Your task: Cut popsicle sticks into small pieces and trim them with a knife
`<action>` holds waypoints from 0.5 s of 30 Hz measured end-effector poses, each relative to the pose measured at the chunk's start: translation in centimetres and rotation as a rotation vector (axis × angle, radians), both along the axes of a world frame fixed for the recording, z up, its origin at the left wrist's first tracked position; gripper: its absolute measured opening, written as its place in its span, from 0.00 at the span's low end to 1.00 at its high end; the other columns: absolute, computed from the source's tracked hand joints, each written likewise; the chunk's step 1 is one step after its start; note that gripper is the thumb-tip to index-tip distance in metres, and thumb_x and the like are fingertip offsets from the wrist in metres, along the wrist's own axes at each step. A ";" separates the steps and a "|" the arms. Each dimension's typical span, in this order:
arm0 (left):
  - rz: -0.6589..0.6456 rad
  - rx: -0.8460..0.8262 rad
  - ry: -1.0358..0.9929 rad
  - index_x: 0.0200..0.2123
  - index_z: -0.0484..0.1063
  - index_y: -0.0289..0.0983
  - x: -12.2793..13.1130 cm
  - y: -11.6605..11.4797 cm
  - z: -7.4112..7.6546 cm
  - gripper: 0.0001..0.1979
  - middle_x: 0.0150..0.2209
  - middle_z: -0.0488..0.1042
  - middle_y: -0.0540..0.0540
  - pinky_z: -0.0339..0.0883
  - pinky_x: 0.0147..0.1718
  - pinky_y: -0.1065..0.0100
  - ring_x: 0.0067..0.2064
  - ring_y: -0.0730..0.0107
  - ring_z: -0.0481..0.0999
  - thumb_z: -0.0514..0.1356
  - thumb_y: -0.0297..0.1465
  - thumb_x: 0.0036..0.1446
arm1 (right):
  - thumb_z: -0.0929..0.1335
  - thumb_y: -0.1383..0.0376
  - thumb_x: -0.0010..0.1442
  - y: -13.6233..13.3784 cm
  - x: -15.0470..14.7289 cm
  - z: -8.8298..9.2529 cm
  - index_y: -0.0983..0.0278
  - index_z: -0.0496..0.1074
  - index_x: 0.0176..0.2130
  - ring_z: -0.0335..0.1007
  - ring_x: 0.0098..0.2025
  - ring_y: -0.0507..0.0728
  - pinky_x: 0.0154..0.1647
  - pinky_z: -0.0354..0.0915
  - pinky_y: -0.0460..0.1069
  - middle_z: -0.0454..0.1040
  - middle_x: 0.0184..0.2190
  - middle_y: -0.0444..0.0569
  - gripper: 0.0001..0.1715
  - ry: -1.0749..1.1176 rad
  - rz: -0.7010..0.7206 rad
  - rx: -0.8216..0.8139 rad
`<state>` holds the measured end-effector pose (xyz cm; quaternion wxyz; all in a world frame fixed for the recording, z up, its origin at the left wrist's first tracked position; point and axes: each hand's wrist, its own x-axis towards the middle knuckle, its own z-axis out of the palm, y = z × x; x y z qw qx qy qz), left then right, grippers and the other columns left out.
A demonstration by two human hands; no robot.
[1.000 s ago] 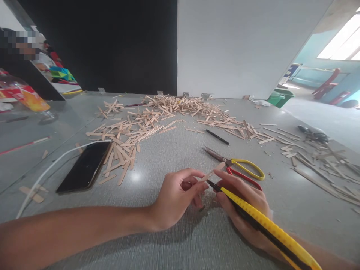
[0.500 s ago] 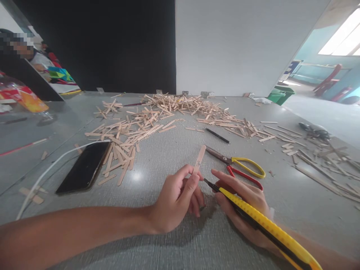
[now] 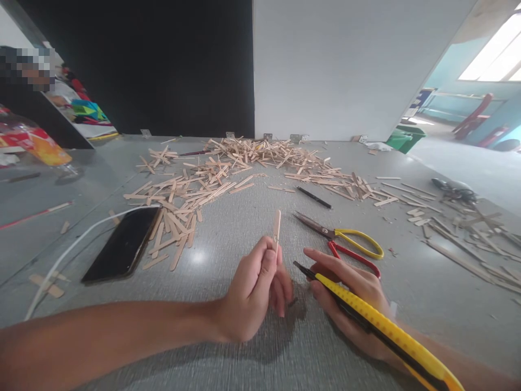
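Observation:
My left hand pinches a wooden popsicle stick between thumb and forefinger. The stick stands nearly upright, turned partly edge-on, with a rough nicked spot just above my fingers. My right hand is closed around a yellow and black utility knife. Its short dark blade points up and left, a small gap away from my left hand and the stick. Beyond my right hand lie scissors with one yellow and one red handle, their blades slightly apart.
Popsicle sticks lie heaped in an arc on the grey table. A phone with a white cable rests at left, and a black pen lies mid-table. Cut strips are at right. A bottle and a person are at far left.
My left hand has turned the stick from leaning right, broad face showing, to nearly upright and more edge-on. The stick has shifted left, away from the knife blade. My right hand is almost unmoved.

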<state>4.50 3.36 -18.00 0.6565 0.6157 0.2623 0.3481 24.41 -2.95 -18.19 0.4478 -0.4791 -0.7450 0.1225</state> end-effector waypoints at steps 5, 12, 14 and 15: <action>-0.120 -0.002 0.073 0.33 0.57 0.42 -0.1 0.3 0.6 0.21 0.20 0.68 0.55 0.54 0.16 0.75 0.16 0.77 0.60 0.41 0.47 0.77 | 0.68 0.70 0.67 -0.1 0.1 -0.4 0.57 0.65 0.66 0.76 0.29 0.50 0.34 0.73 0.42 0.79 0.35 0.42 0.31 0.013 -0.030 0.037; -0.295 0.071 0.174 0.29 0.57 0.40 -0.3 0.6 1.2 0.24 0.22 0.59 0.55 0.56 0.23 0.73 0.24 0.75 0.59 0.42 0.46 0.77 | 0.67 0.72 0.67 0.0 0.1 -0.7 0.55 0.58 0.72 0.77 0.32 0.51 0.34 0.75 0.43 0.79 0.37 0.46 0.39 0.001 -0.004 0.168; -0.304 0.104 0.191 0.28 0.55 0.41 -0.3 0.7 1.0 0.25 0.22 0.57 0.55 0.55 0.24 0.71 0.24 0.75 0.57 0.40 0.45 0.77 | 0.67 0.72 0.67 -0.1 0.2 -0.8 0.56 0.58 0.72 0.79 0.35 0.53 0.35 0.75 0.44 0.79 0.39 0.47 0.39 -0.007 -0.003 0.167; -0.306 0.124 0.202 0.28 0.55 0.41 -0.3 0.8 1.0 0.25 0.22 0.57 0.55 0.55 0.24 0.71 0.24 0.74 0.57 0.39 0.46 0.77 | 0.67 0.72 0.67 -0.1 0.2 -0.8 0.58 0.60 0.71 0.79 0.36 0.53 0.35 0.75 0.44 0.79 0.39 0.48 0.37 -0.016 -0.002 0.158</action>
